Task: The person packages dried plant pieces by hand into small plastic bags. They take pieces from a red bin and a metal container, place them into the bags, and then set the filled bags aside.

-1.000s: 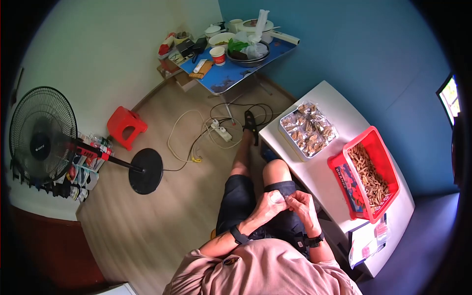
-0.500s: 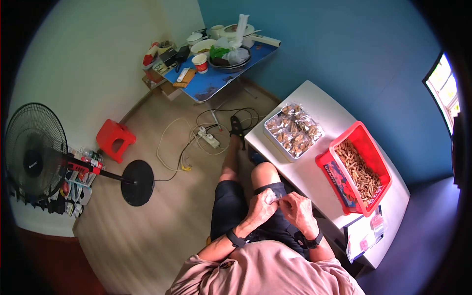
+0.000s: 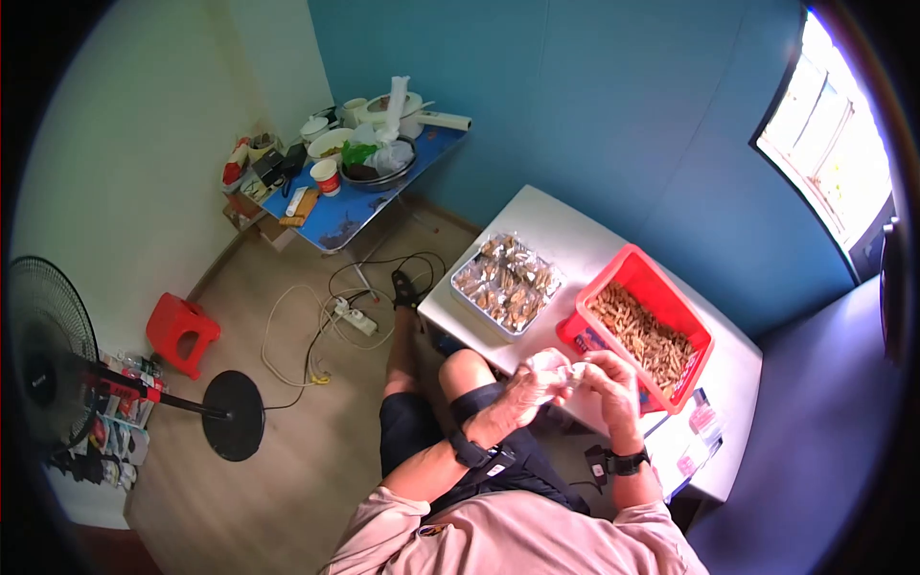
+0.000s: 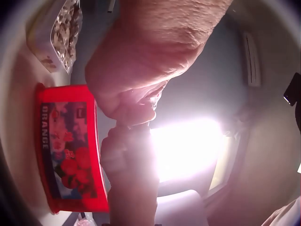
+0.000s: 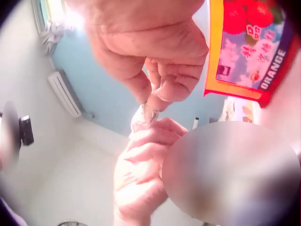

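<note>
In front of the person's lap, both hands meet over a small clear plastic bag (image 5: 139, 117). My left hand (image 3: 530, 395) grips the crumpled plastic in curled fingers. Thumb and fingers of my right hand (image 3: 613, 391) pinch its edge, fingertips close against the left ones. Most of the bag is hidden by the fingers. Just beyond the right hand stands a red plastic basket (image 3: 707, 353) with an orange-picture label, holding a heap of brown, slender dried pieces (image 3: 652, 335). Left of it, a rectangular tin (image 3: 484, 318) holds several clear packets (image 3: 508, 278) of similar brown pieces.
Basket and tin stand on a white table (image 3: 532, 206). Flat plastic packaging (image 3: 704, 422) lies at its near right end. A blue folding table (image 3: 335, 225) bears bowls and a cup. On the floor are a power strip (image 3: 356, 318), a red stool (image 3: 182, 335) and a standing fan (image 3: 233, 415).
Both hands have lifted from over the thigh towards the basket, still holding the plastic bag between them. The head view has swung right, showing more of the window.
</note>
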The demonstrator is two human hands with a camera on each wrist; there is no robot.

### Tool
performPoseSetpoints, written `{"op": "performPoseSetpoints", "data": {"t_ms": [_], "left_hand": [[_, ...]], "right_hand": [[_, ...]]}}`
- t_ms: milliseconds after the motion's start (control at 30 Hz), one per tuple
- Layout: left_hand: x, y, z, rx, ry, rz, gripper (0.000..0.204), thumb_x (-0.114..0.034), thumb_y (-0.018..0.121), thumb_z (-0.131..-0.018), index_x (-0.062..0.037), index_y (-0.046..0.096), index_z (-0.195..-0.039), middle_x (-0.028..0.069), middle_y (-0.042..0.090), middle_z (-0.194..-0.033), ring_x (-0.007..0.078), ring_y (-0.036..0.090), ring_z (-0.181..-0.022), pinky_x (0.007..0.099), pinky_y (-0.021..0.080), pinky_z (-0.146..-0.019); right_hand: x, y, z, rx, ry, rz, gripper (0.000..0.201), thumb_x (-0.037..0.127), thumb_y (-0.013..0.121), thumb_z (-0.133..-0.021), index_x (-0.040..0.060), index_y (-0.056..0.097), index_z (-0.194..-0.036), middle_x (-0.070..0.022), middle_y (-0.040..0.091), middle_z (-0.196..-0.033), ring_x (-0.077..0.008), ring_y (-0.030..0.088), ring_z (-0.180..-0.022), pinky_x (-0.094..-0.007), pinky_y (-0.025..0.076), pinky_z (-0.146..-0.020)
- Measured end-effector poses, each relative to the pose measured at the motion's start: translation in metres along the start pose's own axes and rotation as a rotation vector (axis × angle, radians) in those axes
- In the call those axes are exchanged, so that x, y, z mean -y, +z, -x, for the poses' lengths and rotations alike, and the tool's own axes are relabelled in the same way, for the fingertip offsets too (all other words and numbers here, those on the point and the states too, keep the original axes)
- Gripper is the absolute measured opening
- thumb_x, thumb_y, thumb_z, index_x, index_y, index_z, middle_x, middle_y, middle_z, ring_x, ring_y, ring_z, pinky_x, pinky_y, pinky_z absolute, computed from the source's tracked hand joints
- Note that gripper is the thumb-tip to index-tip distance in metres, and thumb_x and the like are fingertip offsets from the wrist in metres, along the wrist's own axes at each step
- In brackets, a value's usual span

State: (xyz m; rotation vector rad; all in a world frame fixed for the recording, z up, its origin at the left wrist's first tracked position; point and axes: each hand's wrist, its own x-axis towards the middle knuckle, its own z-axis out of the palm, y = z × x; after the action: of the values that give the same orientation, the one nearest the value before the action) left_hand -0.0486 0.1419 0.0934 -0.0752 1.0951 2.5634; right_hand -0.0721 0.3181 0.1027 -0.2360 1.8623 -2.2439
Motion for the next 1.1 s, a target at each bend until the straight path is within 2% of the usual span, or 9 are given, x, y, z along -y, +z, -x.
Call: {"op": "performPoseSetpoints", "data": {"t_ms": [67, 100, 267, 467, 567, 667, 833, 1033, 1100], "left_hand": [[0.011, 0.007, -0.027, 0.077, -0.034, 0.162, 0.010, -0.010, 0.063, -0.084, -0.0075, 0.056, -0.091, 0.0058, 0.061, -0.083, 0.0147, 0.061, -0.068, 0.0258, 0.049, -0.056], [0.007, 0.019, -0.037, 0.114, -0.060, 0.187, 0.010, -0.009, 0.063, -0.084, -0.0076, 0.057, -0.092, 0.0056, 0.061, -0.083, 0.0148, 0.061, -0.067, 0.0255, 0.049, -0.055], [-0.013, 0.062, -0.092, 0.336, -0.115, 0.211, 0.016, -0.001, 0.062, -0.076, -0.0067, 0.056, -0.090, 0.0045, 0.060, -0.080, 0.0125, 0.059, -0.061, 0.0239, 0.051, -0.054], [-0.006, 0.079, -0.153, 0.359, -0.016, 0.192, 0.013, 0.001, 0.061, -0.068, -0.0059, 0.053, -0.075, 0.0022, 0.054, -0.071, 0.0110, 0.054, -0.054, 0.0222, 0.044, -0.046], [0.020, 0.077, -0.192, 0.264, -0.190, 0.316, 0.021, -0.032, 0.053, -0.092, -0.0122, 0.055, -0.085, -0.0011, 0.052, -0.072, 0.0087, 0.051, -0.059, 0.0230, 0.047, -0.053], [0.019, 0.074, -0.175, 0.321, -0.001, 0.410, 0.021, -0.032, 0.051, -0.093, -0.0113, 0.056, -0.092, -0.0020, 0.053, -0.078, 0.0075, 0.053, -0.067, 0.0221, 0.048, -0.057], [0.038, 0.064, -0.203, 0.301, -0.071, 0.348, 0.021, -0.030, 0.049, -0.094, -0.0103, 0.056, -0.096, -0.0021, 0.054, -0.084, 0.0079, 0.054, -0.072, 0.0194, 0.051, -0.065], [0.068, 0.054, -0.223, 0.225, -0.064, 0.518, 0.022, -0.028, 0.055, -0.096, -0.0072, 0.055, -0.102, 0.0042, 0.056, -0.099, 0.0166, 0.061, -0.091, 0.0277, 0.055, -0.082], [0.081, 0.047, -0.216, 0.308, 0.088, 0.755, 0.025, -0.031, 0.056, -0.097, -0.0069, 0.054, -0.102, 0.0039, 0.056, -0.099, 0.0169, 0.061, -0.092, 0.0293, 0.055, -0.085]], "right_hand": [[0.024, -0.021, -0.008, -0.110, -0.007, 0.115, 0.009, 0.007, 0.063, -0.088, 0.0003, 0.063, -0.093, -0.0011, 0.060, -0.072, -0.0074, 0.052, -0.056, -0.0200, 0.040, -0.050], [0.043, -0.024, -0.008, -0.089, 0.031, -0.007, 0.007, 0.004, 0.064, -0.086, -0.0009, 0.064, -0.091, -0.0022, 0.062, -0.076, -0.0079, 0.055, -0.063, -0.0201, 0.043, -0.057], [0.074, -0.058, -0.044, -0.313, -0.200, 0.197, 0.004, 0.004, 0.064, -0.087, 0.0001, 0.065, -0.087, -0.0023, 0.062, -0.070, -0.0056, 0.051, -0.053, -0.0175, 0.039, -0.048], [0.103, -0.102, -0.076, -0.177, -0.274, 0.332, 0.014, 0.013, 0.062, -0.093, 0.0036, 0.060, -0.083, -0.0004, 0.059, -0.067, -0.0029, 0.043, -0.049, -0.0167, 0.033, -0.045], [0.102, -0.106, -0.090, -0.173, -0.279, 0.467, 0.021, 0.020, 0.060, -0.096, 0.0051, 0.057, -0.080, 0.0018, 0.054, -0.064, -0.0025, 0.040, -0.049, -0.0171, 0.032, -0.045], [0.094, -0.124, -0.105, -0.197, -0.278, 0.548, 0.027, 0.023, 0.057, -0.097, 0.0068, 0.053, -0.077, 0.0030, 0.050, -0.062, -0.0023, 0.036, -0.048, -0.0181, 0.030, -0.043], [0.090, -0.129, -0.115, -0.246, -0.217, 0.748, 0.026, 0.021, 0.052, -0.100, 0.0072, 0.050, -0.077, 0.0033, 0.046, -0.060, -0.0023, 0.033, -0.045, -0.0196, 0.027, -0.041], [0.084, -0.142, -0.126, -0.326, -0.275, 0.839, 0.022, 0.022, 0.049, -0.100, 0.0080, 0.049, -0.082, 0.0019, 0.049, -0.063, -0.0042, 0.038, -0.049, -0.0209, 0.031, -0.043], [0.080, -0.147, -0.131, -0.349, -0.309, 0.876, 0.022, 0.021, 0.049, -0.100, 0.0070, 0.049, -0.083, 0.0002, 0.052, -0.064, -0.0061, 0.040, -0.050, -0.0227, 0.033, -0.045]]}}
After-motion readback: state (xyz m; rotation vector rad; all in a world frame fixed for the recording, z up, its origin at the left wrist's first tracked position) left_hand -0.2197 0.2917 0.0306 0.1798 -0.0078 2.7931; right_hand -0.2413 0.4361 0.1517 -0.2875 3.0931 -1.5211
